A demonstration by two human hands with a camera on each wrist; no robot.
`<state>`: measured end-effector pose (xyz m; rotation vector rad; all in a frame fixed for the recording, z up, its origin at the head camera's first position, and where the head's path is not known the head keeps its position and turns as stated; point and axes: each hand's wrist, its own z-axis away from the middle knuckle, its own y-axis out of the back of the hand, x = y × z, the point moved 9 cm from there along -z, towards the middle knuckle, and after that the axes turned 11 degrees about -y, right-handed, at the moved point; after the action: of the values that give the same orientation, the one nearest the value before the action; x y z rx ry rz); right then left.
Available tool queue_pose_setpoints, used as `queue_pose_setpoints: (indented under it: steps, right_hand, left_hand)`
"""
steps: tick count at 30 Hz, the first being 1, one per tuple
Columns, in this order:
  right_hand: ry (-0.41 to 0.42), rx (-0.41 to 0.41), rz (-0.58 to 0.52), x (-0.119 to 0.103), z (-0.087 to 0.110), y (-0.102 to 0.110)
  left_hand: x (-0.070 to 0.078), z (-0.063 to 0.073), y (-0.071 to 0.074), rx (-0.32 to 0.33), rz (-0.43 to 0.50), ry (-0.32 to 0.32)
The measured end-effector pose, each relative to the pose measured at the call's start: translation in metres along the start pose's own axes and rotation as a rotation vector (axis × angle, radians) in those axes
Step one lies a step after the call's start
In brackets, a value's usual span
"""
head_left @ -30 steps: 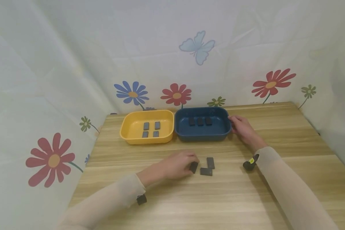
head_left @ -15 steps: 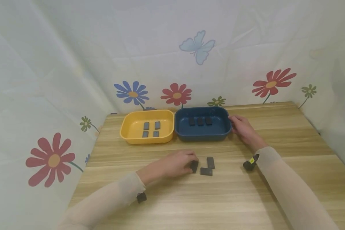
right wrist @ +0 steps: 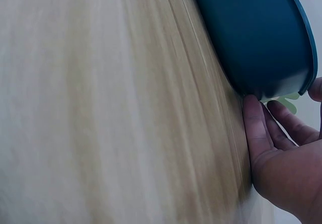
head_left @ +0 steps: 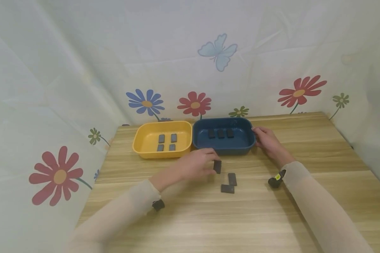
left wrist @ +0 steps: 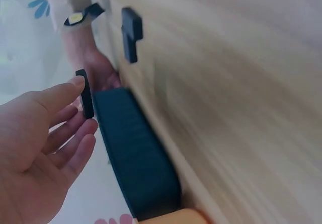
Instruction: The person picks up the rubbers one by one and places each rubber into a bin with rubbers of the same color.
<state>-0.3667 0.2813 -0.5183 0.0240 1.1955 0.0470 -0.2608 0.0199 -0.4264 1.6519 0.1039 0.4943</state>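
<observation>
My left hand [head_left: 196,163] pinches a black rectangular tile [head_left: 217,167] above the table, just in front of the blue tray [head_left: 235,151]. In the left wrist view the tile [left wrist: 85,95] stands on edge between thumb and fingers. At the tray's right end is my right hand [head_left: 269,143]. Its thumb is at the rim and its fingers touch low on the end wall, as the right wrist view shows beside the tray [right wrist: 261,43]. Inside the blue tray, 3 dark tiles [head_left: 220,133] lie in a row. Two more tiles, one upright in view [head_left: 232,179] and one crosswise [head_left: 227,189], lie on the table.
A yellow tray [head_left: 139,149] adjoins the blue one on the left and holds several grey tiles [head_left: 161,138]. Both stand toward the back of the wooden table [head_left: 209,225]. Behind it hangs a flower-printed curtain [head_left: 256,70].
My left hand has lifted a tile from beside the two loose ones and carried it away from me toward the blue tray. The right hand has stayed at the tray's end.
</observation>
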Motion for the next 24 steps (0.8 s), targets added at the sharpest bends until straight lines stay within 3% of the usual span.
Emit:
queue_pose_setpoints:
  steps: [7, 17, 24]
  right_hand:
    - [-0.004, 0.000, -0.002, 0.001, -0.001, 0.001]
    - [-0.020, -0.002, 0.008, 0.001, 0.001, 0.000]
    - [-0.029, 0.012, 0.022, 0.002, -0.001, 0.001]
  left_hand:
    - [-0.022, -0.008, 0.019, 0.094, -0.005, 0.081]
    - [-0.058, -0.024, 0.035, 0.200, -0.066, 0.133]
    - [-0.085, -0.033, 0.034, 0.208, -0.051, 0.170]
